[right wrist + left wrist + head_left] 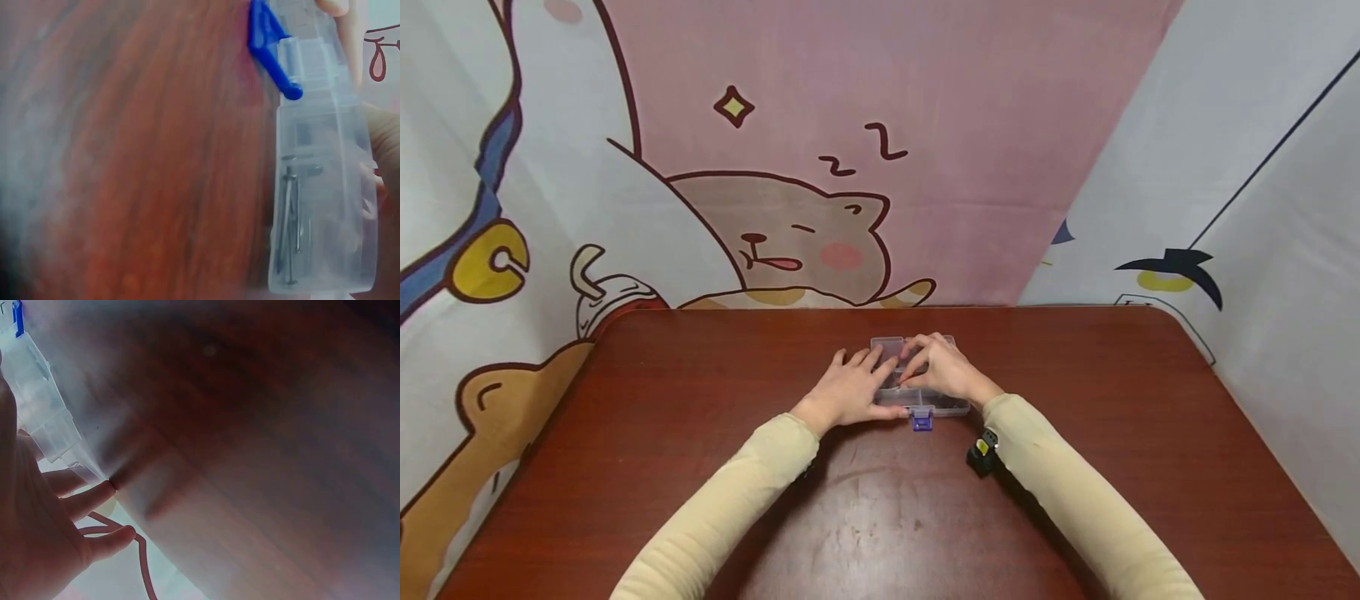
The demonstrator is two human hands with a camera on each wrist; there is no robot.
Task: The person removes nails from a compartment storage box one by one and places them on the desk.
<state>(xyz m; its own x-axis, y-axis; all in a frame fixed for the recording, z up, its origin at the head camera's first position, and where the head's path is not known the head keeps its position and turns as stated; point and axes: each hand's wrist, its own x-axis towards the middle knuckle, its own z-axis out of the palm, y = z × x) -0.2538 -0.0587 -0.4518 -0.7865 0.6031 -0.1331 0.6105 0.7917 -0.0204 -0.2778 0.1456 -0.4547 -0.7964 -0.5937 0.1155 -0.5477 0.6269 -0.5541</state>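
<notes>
A clear plastic compartment box (898, 400) with a blue latch (922, 421) on its front side lies on the table near the back. Slim metal nails or screws (290, 225) show through its wall in the right wrist view. My left hand (847, 392) spreads its fingers along the left side of the box, thumb by the front edge. My right hand (943, 368) bends over the box from the right, fingers curled and fingertips low over a middle compartment. Whether a small piece lies between those fingertips is hidden.
The brown wooden table (700, 400) runs out around the box on all sides. A cartoon-printed cloth (985, 167) hangs right behind its back edge. On the right wrist sits a small black camera (982, 454).
</notes>
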